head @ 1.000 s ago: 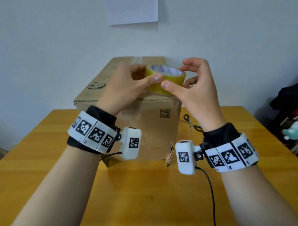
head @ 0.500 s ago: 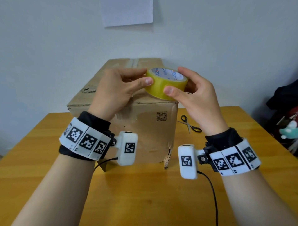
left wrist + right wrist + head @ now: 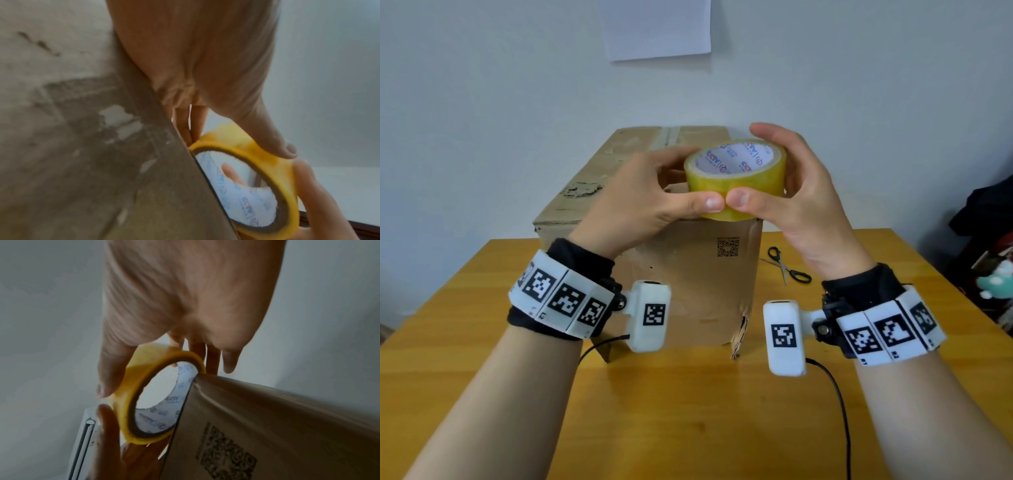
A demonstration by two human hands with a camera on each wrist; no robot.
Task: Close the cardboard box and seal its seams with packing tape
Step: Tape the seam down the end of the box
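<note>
A brown cardboard box (image 3: pixel 698 281) stands on the wooden table (image 3: pixel 688 411), its top flaps down with an old tape strip along the middle seam. Above its near top edge I hold a yellow roll of packing tape (image 3: pixel 736 180) with a white printed core. My left hand (image 3: pixel 654 202) grips the roll from the left, my right hand (image 3: pixel 787 195) from the right, thumbs touching tip to tip on its near face. In the left wrist view the tape roll (image 3: pixel 267 164) sits against the box (image 3: pixel 82 146) edge. The right wrist view shows the tape roll (image 3: pixel 141 386) beside the box (image 3: pixel 277 426).
Black-handled scissors (image 3: pixel 787 265) lie on the table right of the box. A white sheet (image 3: pixel 654 27) hangs on the wall behind. Dark clutter (image 3: pixel 989 246) sits off the table's right edge. Wrist-camera cables trail over the near tabletop.
Both hands have lowered the roll slightly toward me and tilted its open core up. My right fingers closed around it, and the thumbs came together on its near face.
</note>
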